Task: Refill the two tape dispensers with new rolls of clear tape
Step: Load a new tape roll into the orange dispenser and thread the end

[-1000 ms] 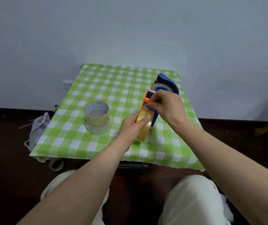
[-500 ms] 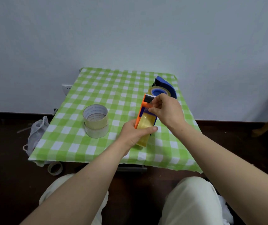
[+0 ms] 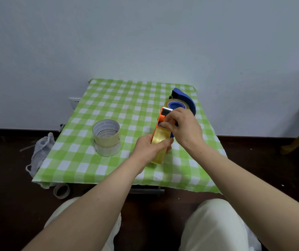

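Covering the table, a green-checked cloth (image 3: 108,105) meets the pale wall (image 3: 145,33); both hands (image 3: 150,149) (image 3: 185,127) clasp the orange dispenser (image 3: 161,116).

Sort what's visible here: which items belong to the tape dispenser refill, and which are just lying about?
Part of the job:
- orange tape dispenser, gripped by left hand and right hand
- clear tape roll mounted in it
- blue tape dispenser, roll loaded
- two stacked tape rolls

Lying about:
- white plastic bag on the floor
- tape ring on the floor
- wall socket
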Motion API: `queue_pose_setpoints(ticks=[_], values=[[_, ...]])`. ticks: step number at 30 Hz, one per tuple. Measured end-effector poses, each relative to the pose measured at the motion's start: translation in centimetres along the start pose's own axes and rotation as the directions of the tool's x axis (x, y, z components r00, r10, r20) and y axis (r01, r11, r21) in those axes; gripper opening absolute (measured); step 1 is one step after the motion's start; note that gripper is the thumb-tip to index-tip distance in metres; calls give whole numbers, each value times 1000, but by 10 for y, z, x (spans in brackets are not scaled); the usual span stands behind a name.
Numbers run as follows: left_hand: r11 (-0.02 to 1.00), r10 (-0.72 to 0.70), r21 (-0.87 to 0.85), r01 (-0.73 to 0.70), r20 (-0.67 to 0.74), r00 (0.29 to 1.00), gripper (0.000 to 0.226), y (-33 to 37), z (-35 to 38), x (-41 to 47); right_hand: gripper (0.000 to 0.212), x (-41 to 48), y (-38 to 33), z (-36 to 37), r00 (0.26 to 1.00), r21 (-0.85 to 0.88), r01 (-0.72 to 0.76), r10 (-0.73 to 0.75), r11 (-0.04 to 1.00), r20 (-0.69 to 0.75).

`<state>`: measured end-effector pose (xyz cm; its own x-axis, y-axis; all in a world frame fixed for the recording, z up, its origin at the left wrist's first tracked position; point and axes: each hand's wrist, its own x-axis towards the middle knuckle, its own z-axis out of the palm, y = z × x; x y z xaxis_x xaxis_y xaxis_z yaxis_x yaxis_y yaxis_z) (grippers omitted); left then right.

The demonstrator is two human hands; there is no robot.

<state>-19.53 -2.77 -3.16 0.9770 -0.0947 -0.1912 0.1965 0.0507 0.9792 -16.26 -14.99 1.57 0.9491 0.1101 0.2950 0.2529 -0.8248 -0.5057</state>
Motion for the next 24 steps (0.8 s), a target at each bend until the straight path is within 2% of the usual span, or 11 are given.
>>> queue_pose_setpoints(ticks=[2, 9, 13, 16, 24], values=[[1000, -1, 11, 1, 13, 1000, 11, 0, 0, 0, 15, -2, 2, 1, 999, 67, -16, 19, 998, -35], [1000, 14, 25, -15, 2, 1000, 11, 2, 1, 1, 15, -3, 0, 1, 998, -15, -65, 65, 998, -7], [999, 25, 46, -25, -5, 1000, 10, 2, 2, 2, 15, -7, 0, 0, 997, -2, -69, 69, 998, -23], [998, 32, 60, -32, 12, 999, 10, 1, 5, 2, 12, -5, 1, -4, 989, 57, -137, 140, 989, -47], [998, -51, 27, 52, -5, 999, 17, 4, 7, 4, 21, -2, 13, -5, 975, 34, -193, 195, 981, -106]])
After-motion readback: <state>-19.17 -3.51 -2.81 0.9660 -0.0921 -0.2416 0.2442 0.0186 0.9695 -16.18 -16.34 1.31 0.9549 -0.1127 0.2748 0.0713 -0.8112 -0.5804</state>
